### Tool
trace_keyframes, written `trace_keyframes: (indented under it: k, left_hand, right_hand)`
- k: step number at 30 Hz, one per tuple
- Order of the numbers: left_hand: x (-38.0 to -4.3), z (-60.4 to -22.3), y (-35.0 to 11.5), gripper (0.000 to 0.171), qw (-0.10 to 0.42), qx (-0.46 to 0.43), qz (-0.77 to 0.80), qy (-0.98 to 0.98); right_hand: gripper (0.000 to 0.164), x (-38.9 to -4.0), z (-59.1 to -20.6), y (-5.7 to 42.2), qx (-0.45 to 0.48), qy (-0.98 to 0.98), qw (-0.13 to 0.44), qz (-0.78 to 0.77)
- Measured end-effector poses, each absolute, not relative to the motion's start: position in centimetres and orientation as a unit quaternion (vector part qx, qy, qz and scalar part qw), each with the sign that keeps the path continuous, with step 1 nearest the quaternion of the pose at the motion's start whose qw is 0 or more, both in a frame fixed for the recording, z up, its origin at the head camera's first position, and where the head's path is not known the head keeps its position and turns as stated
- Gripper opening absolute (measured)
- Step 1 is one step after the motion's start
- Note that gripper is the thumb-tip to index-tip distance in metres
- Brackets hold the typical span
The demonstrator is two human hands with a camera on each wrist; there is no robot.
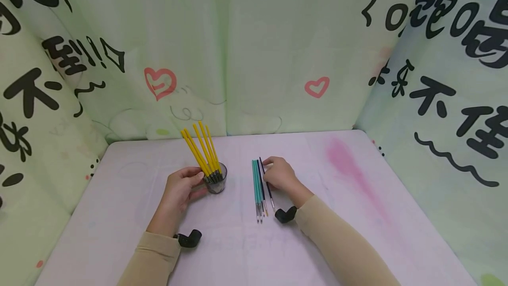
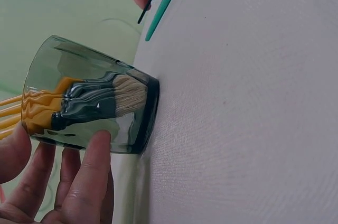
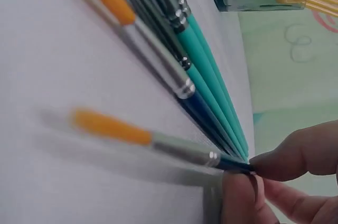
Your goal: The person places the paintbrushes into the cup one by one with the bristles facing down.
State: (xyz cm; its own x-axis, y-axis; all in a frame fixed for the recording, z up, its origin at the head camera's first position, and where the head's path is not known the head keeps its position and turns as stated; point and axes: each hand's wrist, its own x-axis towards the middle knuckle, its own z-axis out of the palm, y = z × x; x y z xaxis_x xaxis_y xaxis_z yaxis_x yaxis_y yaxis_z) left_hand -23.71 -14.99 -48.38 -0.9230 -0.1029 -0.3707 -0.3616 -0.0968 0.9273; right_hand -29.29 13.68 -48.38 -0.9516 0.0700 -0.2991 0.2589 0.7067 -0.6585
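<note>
A grey see-through glass [image 1: 216, 185] stands on the table, holding several yellow-handled paintbrushes [image 1: 203, 151] with their bristles down. My left hand [image 1: 183, 188] holds the glass from its left side, thumb by the rim and fingertips against the wall. To the right, several teal-handled paintbrushes [image 1: 255, 180] lie side by side with a dark blue paintbrush [image 3: 203, 115] that has orange bristles. Between thumb and fingers my right hand [image 1: 281, 175] pinches another dark blue paintbrush [image 3: 182, 150], tilted, its orange tip angled away from the row.
A pale pink cloth [image 1: 222, 250] covers the table, with a brighter pink smear [image 1: 353, 167] at the right. Green printed curtains [image 1: 270, 52] hang behind and along both sides. A black wrist device [image 1: 189, 238] sits at each sleeve cuff.
</note>
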Motion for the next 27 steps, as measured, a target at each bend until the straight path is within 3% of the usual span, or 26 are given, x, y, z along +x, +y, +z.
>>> trace_keyframes:
  k: [27]
  left_hand:
    - [-23.7,-48.4,-15.0,0.033,0.090,-0.178,0.721,0.664]
  right_hand:
    - [0.060,-27.7,-44.9,11.2,0.010,0.780,0.015,-0.626]
